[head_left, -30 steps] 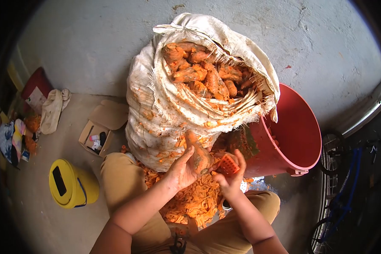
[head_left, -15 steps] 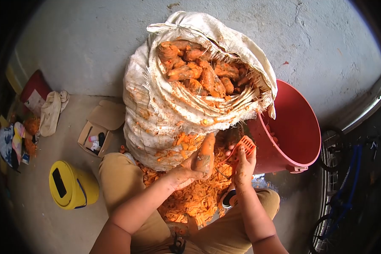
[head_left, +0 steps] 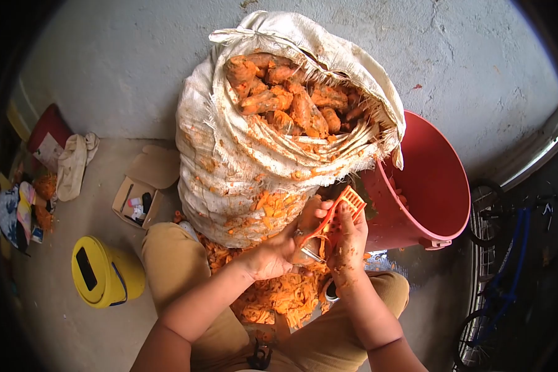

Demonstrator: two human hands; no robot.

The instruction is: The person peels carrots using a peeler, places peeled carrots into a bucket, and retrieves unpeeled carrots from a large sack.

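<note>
My left hand is wrapped round a large, dirt-smeared carrot, its fingertips showing at the far side. In my right hand is an orange peeler with a slotted handle, its blade end lying over the carrot. Both hands are close together above a heap of orange peelings between my legs. Just beyond them stands a white woven sack, soiled with orange scraps, its mouth folded open over several grubby carrots.
A big red bucket stands right of the sack, with a few pieces inside. On the left are a yellow lidded bucket, an open cardboard box of small items and a pale cloth. A bicycle is at the far right.
My right hand has brought the peeler left and onto the carrot. The carrot, earlier held upright in plain sight, is now partly covered by the peeler and fingers.
</note>
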